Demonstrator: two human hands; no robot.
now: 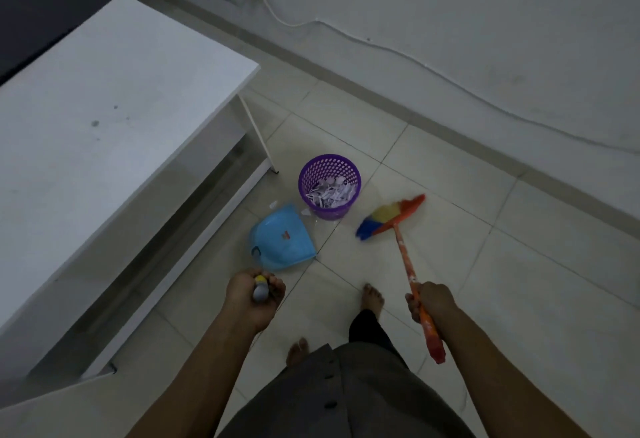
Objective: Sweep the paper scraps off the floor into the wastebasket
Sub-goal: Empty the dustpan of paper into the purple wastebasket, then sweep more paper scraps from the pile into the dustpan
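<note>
Standing view, looking down at tiled floor (450, 264).

- Left hand (254, 295): fingers curled tight round a grey-and-yellow handle end. By its position, likely the upright handle of the blue dustpan (282, 238), which rests on the floor just below it.
- Right hand (431, 304): fingers wrapped round the orange shaft of the broom (391, 217). The bristle head is down near the floor, to the right of the purple wastebasket (329, 164).
- Paper scraps (332, 193): most lie heaped inside the wastebasket. A few loose bits (305, 211) sit on the floor between dustpan and basket, one more nearer the white table (104, 108).

Judgement: nearly done, with stragglers left to collect.

Risks from here:
- The broom is on the far side of the basket from the loose bits. Swinging it round could knock the light basket and spill the heap.
- A brisk stroke may flick the thin paper under the table, out of reach.
- The dustpan lip may not sit flat, so scraps could slide beneath it.
- Bare feet stand close to the sweep path.
</note>
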